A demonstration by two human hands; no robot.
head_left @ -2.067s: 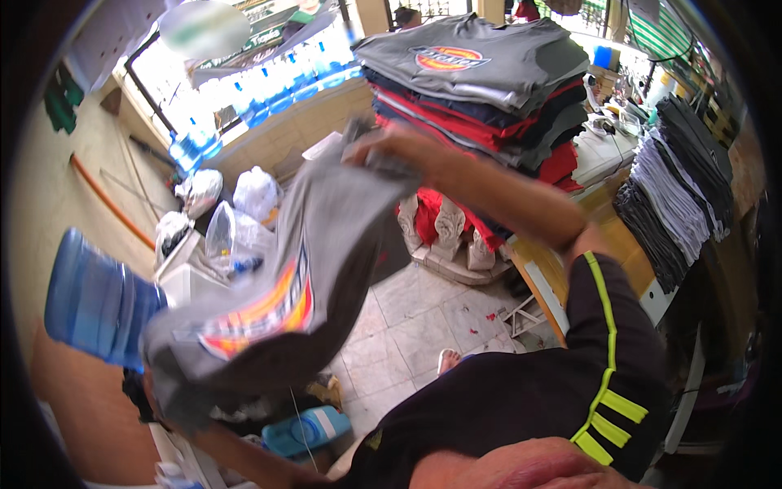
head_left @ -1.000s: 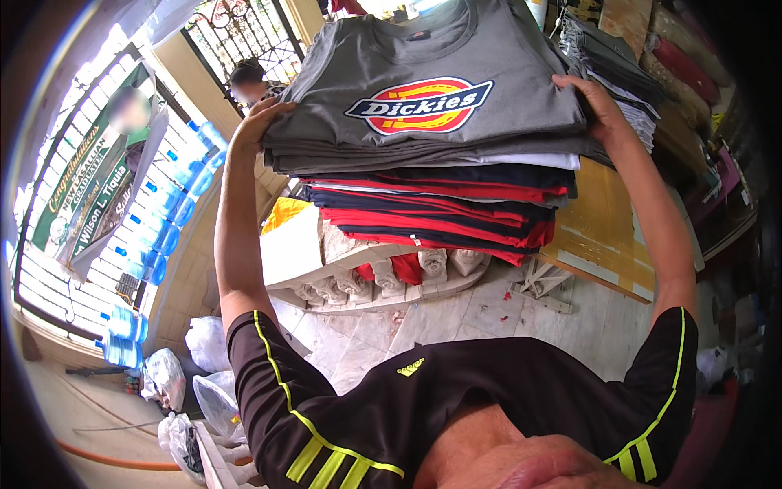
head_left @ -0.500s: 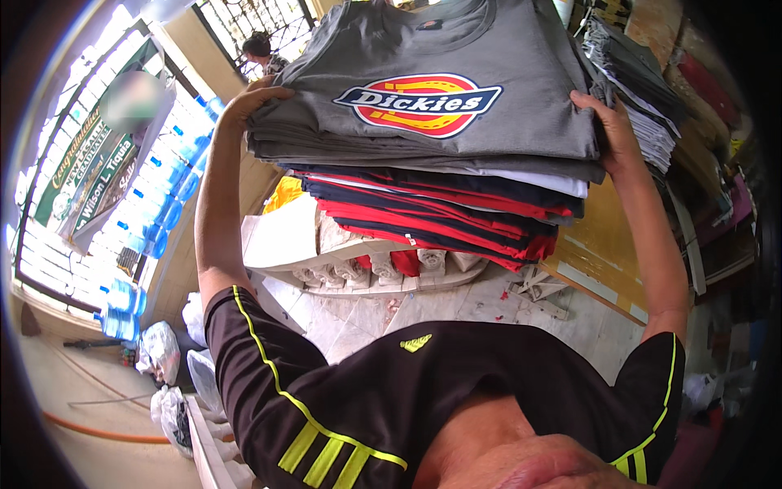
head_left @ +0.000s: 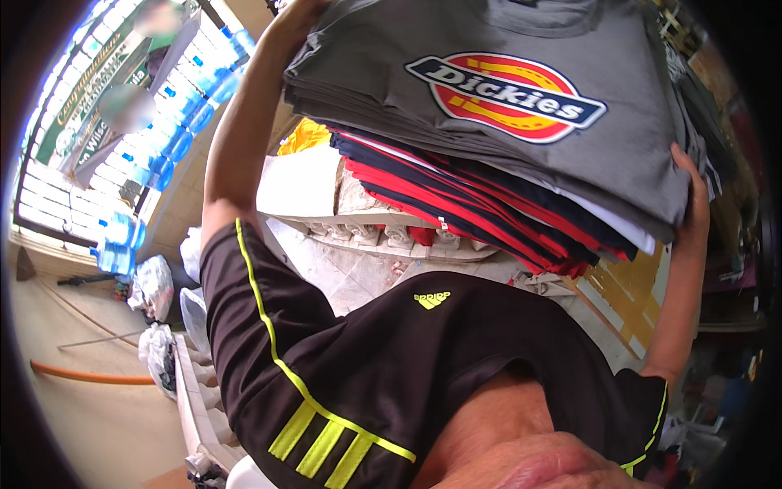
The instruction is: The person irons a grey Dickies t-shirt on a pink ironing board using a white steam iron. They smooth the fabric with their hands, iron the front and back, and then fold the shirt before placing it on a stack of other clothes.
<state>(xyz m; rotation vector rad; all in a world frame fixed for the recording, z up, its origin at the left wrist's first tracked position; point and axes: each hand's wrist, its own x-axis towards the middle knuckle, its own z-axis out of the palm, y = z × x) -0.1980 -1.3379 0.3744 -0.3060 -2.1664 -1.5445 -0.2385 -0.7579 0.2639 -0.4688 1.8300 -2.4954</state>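
A neat pile of folded grey T-shirts (head_left: 366,90) fills the upper middle, the top one bearing a red, yellow and navy printed emblem. Beneath it lie folded navy and red shirts (head_left: 489,212), with a white one (head_left: 627,229) between. My right hand (head_left: 692,191) grips the right edge of the grey pile, thumb over the top, other fingers mostly hidden. At the pile's far left edge is my left hand (head_left: 306,11), closed at its side; the picture's top edge and the cloth hide most of its fingers. The whole stack tilts down to the right.
Behind the stack runs a white balustrade (head_left: 350,220) with yellow cloth (head_left: 305,137) near it. A yellow-brown board (head_left: 623,301) leans at right. Blue water jugs (head_left: 183,114) line the barred window at left. Plastic bags (head_left: 152,289) and an orange hose (head_left: 94,374) lie lower left.
In the picture, the stack has shifted right and tipped down on its right side. My right hand sits lower, my left hand higher. Another person at the far left has gone from view.
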